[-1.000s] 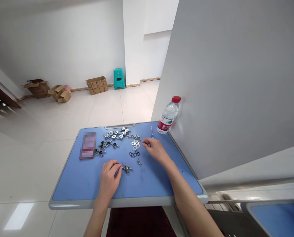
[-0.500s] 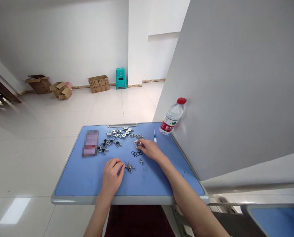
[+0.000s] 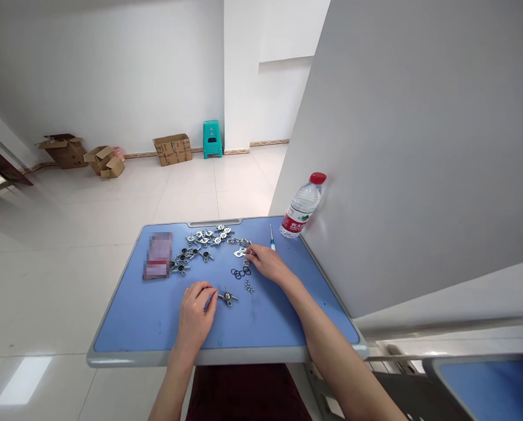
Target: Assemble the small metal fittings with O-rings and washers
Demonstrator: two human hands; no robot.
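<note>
My left hand (image 3: 195, 310) rests on the blue table with thumb and forefinger pinching one arm of a small metal fitting (image 3: 227, 296), which has several thin arms and a round centre. My right hand (image 3: 267, 262) reaches over the flat silver plates (image 3: 239, 253), fingertips closed together; what they hold, if anything, is too small to make out. Just below those fingers lie black rubber rings (image 3: 238, 273) and a little pile of screws (image 3: 249, 286). Fittings with black centres (image 3: 183, 257) and fittings with silver tops (image 3: 206, 235) are grouped farther left.
A phone-like rectangle (image 3: 158, 255), blurred out, lies at the table's left. The screwdriver (image 3: 272, 238) lies beyond my right hand, near a red-capped water bottle (image 3: 303, 207) by the grey partition (image 3: 419, 146). Cardboard boxes (image 3: 172, 149) and a teal stool (image 3: 212, 139) stand along the wall.
My right fingertips have shifted slightly over the silver plates, so more of the plates shows. My left hand keeps its pinch on the fitting. The whole view has moved a little.
</note>
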